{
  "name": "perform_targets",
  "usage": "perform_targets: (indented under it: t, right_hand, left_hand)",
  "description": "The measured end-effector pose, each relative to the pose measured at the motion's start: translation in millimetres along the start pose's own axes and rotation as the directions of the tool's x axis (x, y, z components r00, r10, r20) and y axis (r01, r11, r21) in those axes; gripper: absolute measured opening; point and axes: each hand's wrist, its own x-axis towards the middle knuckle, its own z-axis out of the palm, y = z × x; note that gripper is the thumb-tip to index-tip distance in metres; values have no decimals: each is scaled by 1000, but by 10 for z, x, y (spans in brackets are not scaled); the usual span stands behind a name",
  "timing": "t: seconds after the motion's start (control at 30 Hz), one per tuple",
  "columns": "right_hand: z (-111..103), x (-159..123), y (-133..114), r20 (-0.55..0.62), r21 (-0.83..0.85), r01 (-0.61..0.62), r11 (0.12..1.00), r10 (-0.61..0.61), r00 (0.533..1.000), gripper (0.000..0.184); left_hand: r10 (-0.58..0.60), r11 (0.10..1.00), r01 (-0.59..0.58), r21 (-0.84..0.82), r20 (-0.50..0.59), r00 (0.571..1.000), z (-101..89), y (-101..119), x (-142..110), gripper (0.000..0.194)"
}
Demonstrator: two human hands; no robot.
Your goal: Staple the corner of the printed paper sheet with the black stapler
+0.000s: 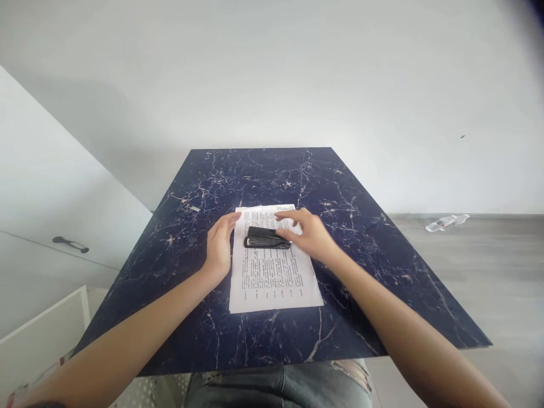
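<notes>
The left hand (220, 243) stands along the left edge of the printed sheets (274, 294), its fingers extended and gripping nothing. These sheets are white, with dark text running between their near and far edges; their long axis reaches away from the person across the veined dark-blue tabletop (255, 178). On their far half lies a black stapler (267, 238), a metallic strip showing toward its rounded left end. Its long axis runs left to right across the sheets; which end is the nose I cannot tell. Over the sheets' right edge comes the right hand (312, 233), thumb and fingers parted, the thumb at the stapler's right part.
</notes>
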Motion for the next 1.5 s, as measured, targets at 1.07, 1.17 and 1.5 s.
perform_targets:
  t: [1.07, 1.17, 1.5]
  right_hand:
    - [297, -80, 125, -129, -95, 206, 974, -217, 968, 19]
    - [184, -128, 122, -283, -306, 402, 863, -485, 827, 31]
    - [84, -216, 93, 192, -662, 688, 297, -820, 539, 52]
  left_hand:
    - [-162, 950, 133, -281, -81, 983, -32, -53, 91, 37]
    - [-281, 816, 265, -513, 48, 958, -43, 4, 84, 36]
    - [-307, 705, 483, -520, 390, 868, -25, -53, 76, 20]
